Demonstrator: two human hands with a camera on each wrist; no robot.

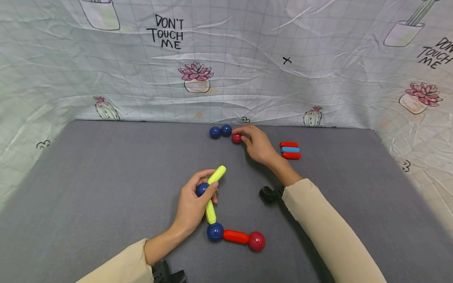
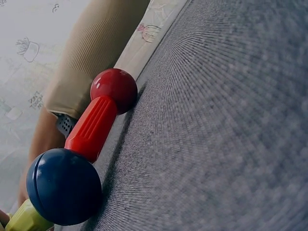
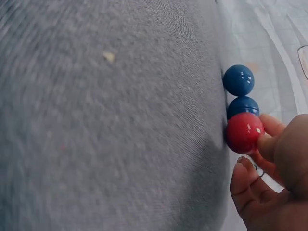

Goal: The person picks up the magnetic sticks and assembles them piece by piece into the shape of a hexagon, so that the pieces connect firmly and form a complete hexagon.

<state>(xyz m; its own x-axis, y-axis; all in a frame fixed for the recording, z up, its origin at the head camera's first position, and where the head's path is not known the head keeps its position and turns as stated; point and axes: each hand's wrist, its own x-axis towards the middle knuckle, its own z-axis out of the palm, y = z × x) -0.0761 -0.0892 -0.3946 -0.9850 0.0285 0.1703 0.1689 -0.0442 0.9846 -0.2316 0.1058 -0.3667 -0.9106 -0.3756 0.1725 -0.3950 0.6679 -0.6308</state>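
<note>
The right hand (image 1: 257,144) lay near the far edge of the grey mat (image 1: 106,188), about midway along it, and pinched a red ball (image 1: 236,138) between thumb and fingertips; the right wrist view showed the thumb (image 3: 267,143) pressed against the ball's side. That ball sat touching the nearer of two blue balls (image 1: 220,131), which lay in a short row toward the left along the far edge. The left hand (image 1: 194,204) rested nearer the middle of the mat, fingers curled round a yellow-green rod (image 1: 214,189) and a blue ball (image 1: 201,189) beside it. The rod's long axis ran from the near edge toward the far edge, tilted slightly right, so its free upper end pointed roughly at the right hand's ball. Its lower end met another blue ball (image 1: 215,231), joined by a red rod (image 1: 236,236) to a dark red ball (image 1: 256,241). Three short rods (image 1: 290,150) lay just right of the right hand.
</note>
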